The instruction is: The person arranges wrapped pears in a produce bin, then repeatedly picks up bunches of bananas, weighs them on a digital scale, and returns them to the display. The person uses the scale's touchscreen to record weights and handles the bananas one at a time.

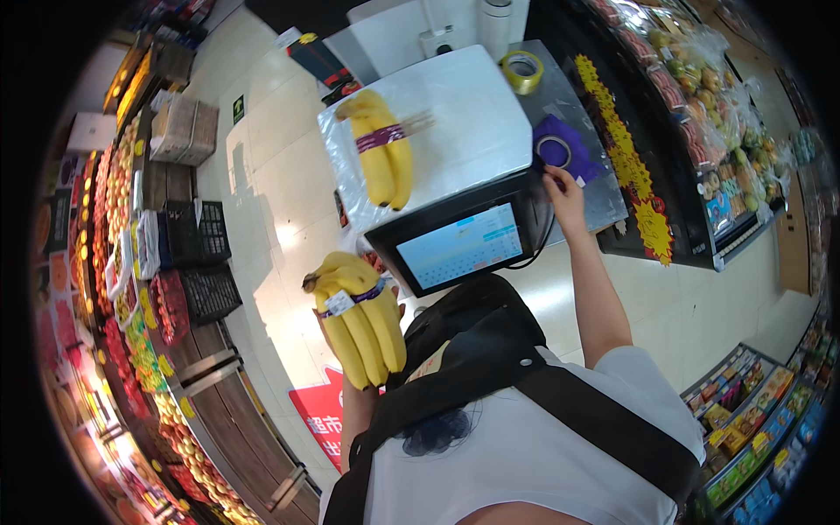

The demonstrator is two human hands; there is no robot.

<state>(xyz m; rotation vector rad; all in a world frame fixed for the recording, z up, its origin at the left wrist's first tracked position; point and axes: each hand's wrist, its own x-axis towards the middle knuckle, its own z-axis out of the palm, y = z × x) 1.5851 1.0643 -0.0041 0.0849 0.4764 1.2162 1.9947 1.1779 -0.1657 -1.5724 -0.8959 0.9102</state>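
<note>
In my left hand (401,310) rests a bunch of bananas (364,315), wrapped with dark purple tape and bearing a white printed label. Most of that hand is hidden beneath the fruit. My right hand (566,197) is at the right side of the weighing scale's touchscreen (459,244), fingers bent close to the casing. Whether its fingertips pinch anything is too small to tell. Another banana bunch (380,151), bound with purple tape, lies on the plastic-covered scale platform (469,111). Beyond my right fingertips, a roll of purple tape (553,152) lies on crumpled purple material (581,141).
A yellow tape roll (522,71) and a white bottle (495,26) stand behind the scale on the metal table (607,197). A black cable (541,246) loops beside the touchscreen. Fruit shelves (118,262) line the left; a chilled produce display (709,111) borders the right.
</note>
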